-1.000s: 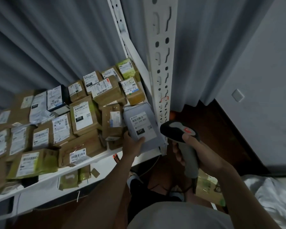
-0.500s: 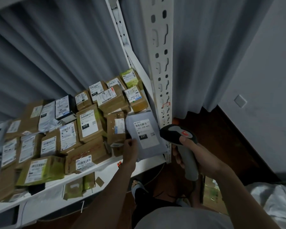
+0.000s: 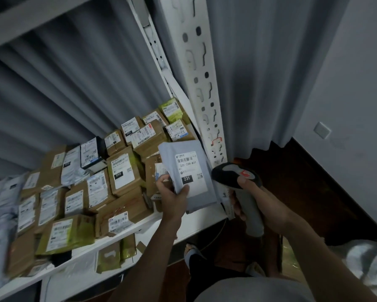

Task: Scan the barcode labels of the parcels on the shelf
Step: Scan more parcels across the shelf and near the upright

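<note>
1. I see the left hand (image 3: 172, 198) pinching a grey mailer bag (image 3: 188, 175) by its lower left edge, thumb on the front, holding it tilted up above the right end of the shelf (image 3: 139, 231) so its white label (image 3: 189, 171) faces me.
2. The right hand (image 3: 251, 197) is wrapped around the handle of the scanner (image 3: 237, 175), thumb on top near the red mark. The scanner head sits just beside the bag's right edge; from here I cannot tell whether its beam is on the barcode.
3. My read: this bag is the parcel in hand, at the point of being scanned. Nothing shows whether it has registered.
4. The rest of the parcels, brown boxes (image 3: 122, 171) and more grey bags (image 3: 2, 192), lie packed label-up across the shelf. None carries any visible mark of being scanned, so I cannot say how many are finished.
5. Judging by that crowd, I would count most of the work as possibly still ahead, moving leftward along the row.
</note>
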